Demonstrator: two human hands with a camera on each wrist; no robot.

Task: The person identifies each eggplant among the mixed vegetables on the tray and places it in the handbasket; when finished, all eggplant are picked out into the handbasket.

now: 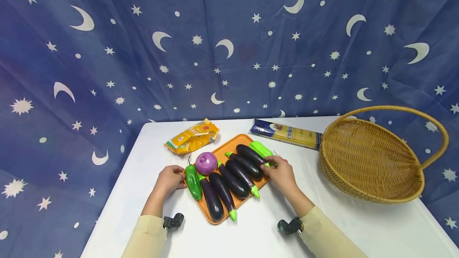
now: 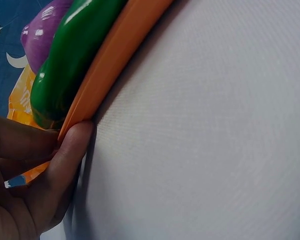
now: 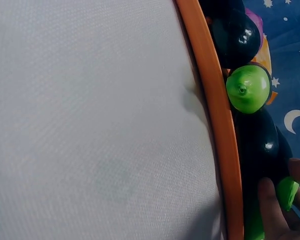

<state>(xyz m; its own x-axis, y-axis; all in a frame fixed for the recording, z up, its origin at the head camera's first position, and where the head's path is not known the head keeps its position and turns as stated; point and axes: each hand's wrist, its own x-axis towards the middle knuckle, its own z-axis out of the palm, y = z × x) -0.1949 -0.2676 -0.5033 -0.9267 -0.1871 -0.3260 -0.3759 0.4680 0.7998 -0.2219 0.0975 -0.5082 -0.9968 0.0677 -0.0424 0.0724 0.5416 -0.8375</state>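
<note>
An orange tray (image 1: pixel 229 146) stands on the table, loaded with several dark eggplants (image 1: pixel 234 180), a green pepper (image 1: pixel 193 182), a purple onion (image 1: pixel 206 163) and a light-green vegetable (image 1: pixel 261 149). At the tray's left side my left hand (image 1: pixel 170 179) pinches the rim between thumb and fingers, beside the pepper (image 2: pixel 65 70). My right hand (image 1: pixel 281 173) is over the right side. Its thumb and fingers close about the green stem end of the eggplant (image 3: pixel 288 192) there. Part of the light-green vegetable and a small red bit are hidden behind the right hand.
Behind the tray lie a yellow-orange packet (image 1: pixel 193 136) on the left and a long spaghetti pack (image 1: pixel 287 132) on the right. A wicker basket (image 1: pixel 369 158) with a tall handle stands at the table's right. A starry blue cloth (image 1: pixel 229 71) hangs behind.
</note>
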